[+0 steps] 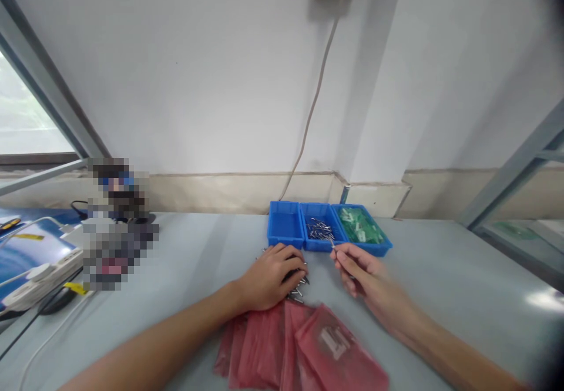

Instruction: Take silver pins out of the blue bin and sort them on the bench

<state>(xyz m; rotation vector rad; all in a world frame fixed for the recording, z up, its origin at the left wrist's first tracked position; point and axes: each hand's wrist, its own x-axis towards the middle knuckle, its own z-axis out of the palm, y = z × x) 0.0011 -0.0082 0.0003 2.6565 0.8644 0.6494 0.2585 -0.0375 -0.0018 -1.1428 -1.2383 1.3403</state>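
Observation:
My left hand (pixel 275 276) rests cupped over a loose pile of thin shiny metal pins (pixel 296 294) on the table. Its fingers are bent but apart, and they hide part of the pile. Between thumb and forefinger, my right hand (pixel 356 270) pinches one slim metal pin (pixel 333 246) at the front edge of the middle blue bin (pixel 324 245). Several similar pins (pixel 321 229) lie inside that bin. Just below my left hand, red translucent bags (pixel 264 350) overlap in a row; the rightmost bag (pixel 343 356) shows a pale label or contents.
Left of the middle bin stands an empty blue bin (pixel 285 224); on its right, another holds green packets (pixel 360 225). A power strip (pixel 44 279) and cables lie at far left, beside a blurred-out area. A wall with a hanging cable (pixel 315 100) rises behind the table.

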